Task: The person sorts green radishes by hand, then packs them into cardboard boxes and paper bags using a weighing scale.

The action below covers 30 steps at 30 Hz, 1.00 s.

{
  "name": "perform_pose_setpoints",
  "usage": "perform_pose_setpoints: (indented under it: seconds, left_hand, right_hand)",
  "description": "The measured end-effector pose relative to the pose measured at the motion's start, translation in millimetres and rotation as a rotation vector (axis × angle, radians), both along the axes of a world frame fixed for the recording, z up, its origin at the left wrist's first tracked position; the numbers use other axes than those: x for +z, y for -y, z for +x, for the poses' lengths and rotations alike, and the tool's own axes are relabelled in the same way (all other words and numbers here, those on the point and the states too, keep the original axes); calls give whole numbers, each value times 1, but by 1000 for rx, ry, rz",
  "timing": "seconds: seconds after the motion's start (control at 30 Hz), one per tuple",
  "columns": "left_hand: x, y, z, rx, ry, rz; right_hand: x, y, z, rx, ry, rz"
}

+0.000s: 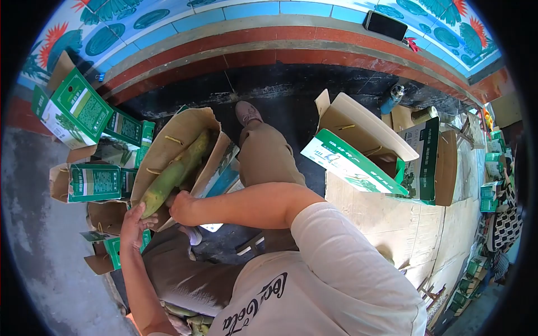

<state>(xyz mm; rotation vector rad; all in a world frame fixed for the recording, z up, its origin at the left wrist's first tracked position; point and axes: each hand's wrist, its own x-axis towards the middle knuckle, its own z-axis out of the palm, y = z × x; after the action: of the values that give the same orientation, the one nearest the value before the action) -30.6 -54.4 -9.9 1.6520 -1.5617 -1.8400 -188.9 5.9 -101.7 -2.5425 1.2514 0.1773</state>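
A long, thick green vegetable [178, 172] with yellowish patches lies slantwise in the mouth of an open cardboard box [193, 119]. My left hand [138, 225] is closed around its near end, with the fingers underneath. Just right of that end, my right hand [184, 208] is curled at the near edge of the box, close to the vegetable's lower side. Its fingertips are hidden, and what they grip cannot be made out. Short yellowish cord pieces show on the box's inner wall.
Green printed boxes [95, 182] stand at the left. Another open box [358, 162] is at the right, on flattened cardboard [358, 215]. A phone [385, 25] rests on the ledge, and a bottle [392, 99] stands below it. More green vegetables [199, 323] lie at the bottom edge.
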Motion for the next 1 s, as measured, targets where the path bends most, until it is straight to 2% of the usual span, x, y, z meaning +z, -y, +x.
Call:
perform_pose_setpoints:
  seconds: [0.33,0.53,0.63,0.7,0.77,0.83,0.93,1.0]
  left_hand:
    - [-30,4,0,-99,162,-2]
    - [-35,4,-1,-83,128,-37]
    - [-44,2,-1,-73,120,-102]
    - [-42,-1,-6,-64,171,-193]
    - [-48,6,1,-171,312,-372]
    - [-49,5,7,-275,353,-712]
    - [-37,1,4,-114,268,-456]
    - [-31,-2,5,-138,304,-486]
  right_hand:
    - [-11,4,9,-32,41,24]
    - [-21,5,14,-46,31,3]
    - [-25,3,9,-43,113,-20]
    - [-34,4,13,-71,122,-75]
    - [-34,0,9,-53,149,-138]
    - [-18,-3,-1,-71,159,-102]
    - [-8,-7,-12,-38,243,-189]
    - [-9,-9,-11,-40,225,-226]
